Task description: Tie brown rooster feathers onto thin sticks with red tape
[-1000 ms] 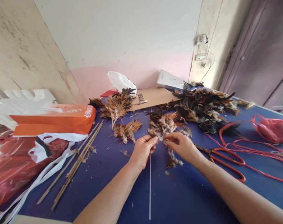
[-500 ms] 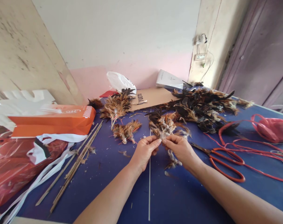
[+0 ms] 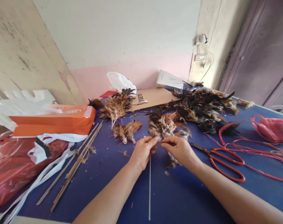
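Thumb and fingers of my left hand [image 3: 143, 151] are pinched on a small feather, its pale fluffy end showing at the fingertips. My right hand [image 3: 181, 151] is a short gap to the right, thumb and forefinger closed together; what they hold, if anything, is too small to make out. Just beyond both hands lies a loose pile of brown and black feathers [image 3: 168, 121]. A few downy feathers [image 3: 172, 161] rest on the blue table below my right hand. Left of the pile are a small tied feather bunch [image 3: 127, 130] and a larger bunch [image 3: 115, 107].
Orange-handled scissors [image 3: 225, 161] lie right of my right hand, near pink plastic string [image 3: 272, 129]. A large dark feather heap [image 3: 199, 109] covers the back right, beside flat cardboard [image 3: 153, 96]. Thin sticks [image 3: 76, 166] and an orange bag [image 3: 53, 121] are at left.
My right hand has drawn slightly away from my left, opening a small gap between the fingertips. My left hand has shifted a little to the left and keeps its pinch.
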The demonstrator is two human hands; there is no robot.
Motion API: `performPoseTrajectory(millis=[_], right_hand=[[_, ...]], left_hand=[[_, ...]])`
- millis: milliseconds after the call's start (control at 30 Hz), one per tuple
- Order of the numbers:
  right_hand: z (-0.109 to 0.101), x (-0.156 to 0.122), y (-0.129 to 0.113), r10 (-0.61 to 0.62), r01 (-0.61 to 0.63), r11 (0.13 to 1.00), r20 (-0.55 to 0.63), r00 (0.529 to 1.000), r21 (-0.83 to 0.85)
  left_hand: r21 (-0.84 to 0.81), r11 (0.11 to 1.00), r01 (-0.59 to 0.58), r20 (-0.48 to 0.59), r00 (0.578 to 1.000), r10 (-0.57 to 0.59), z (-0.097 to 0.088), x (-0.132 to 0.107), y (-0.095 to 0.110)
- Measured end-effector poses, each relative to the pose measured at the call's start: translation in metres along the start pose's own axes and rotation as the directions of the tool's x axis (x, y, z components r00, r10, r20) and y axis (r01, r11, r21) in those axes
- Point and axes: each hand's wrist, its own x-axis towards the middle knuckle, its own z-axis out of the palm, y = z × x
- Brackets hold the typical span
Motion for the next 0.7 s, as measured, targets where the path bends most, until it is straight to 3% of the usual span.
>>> performPoseTrajectory(millis=[100, 300, 533, 633, 700], right_hand=[[-0.006, 0.000, 0.000, -0.210, 0.210, 0.952, 0.022, 0.977, -0.224], [-0.010, -0.001, -0.004, -0.313, 0.332, 0.834, 0.117, 0.942, -0.441], [-0.012, 0.001, -0.003, -0.314, 0.331, 0.854, 0.109, 0.943, -0.402], [-0.019, 0.006, -0.005, -0.257, 0.276, 0.906, 0.102, 0.961, -0.320], [-0.029, 0.011, -0.004, -0.178, 0.176, 0.949, 0.017, 0.984, -0.260]], left_hand=[[-0.050, 0.998, 0.044, -0.011, 0.999, -0.044, 0.000, -0.001, 0.003], [0.004, 0.992, 0.129, 0.096, 0.987, -0.129, -0.001, 0.000, 0.000], [0.048, 0.986, 0.159, 0.167, 0.972, -0.165, -0.002, -0.001, 0.000], [0.044, 0.990, 0.134, 0.130, 0.982, -0.139, -0.003, 0.000, 0.000], [0.033, 0.994, 0.105, 0.069, 0.992, -0.107, -0.005, 0.002, 0.000]])
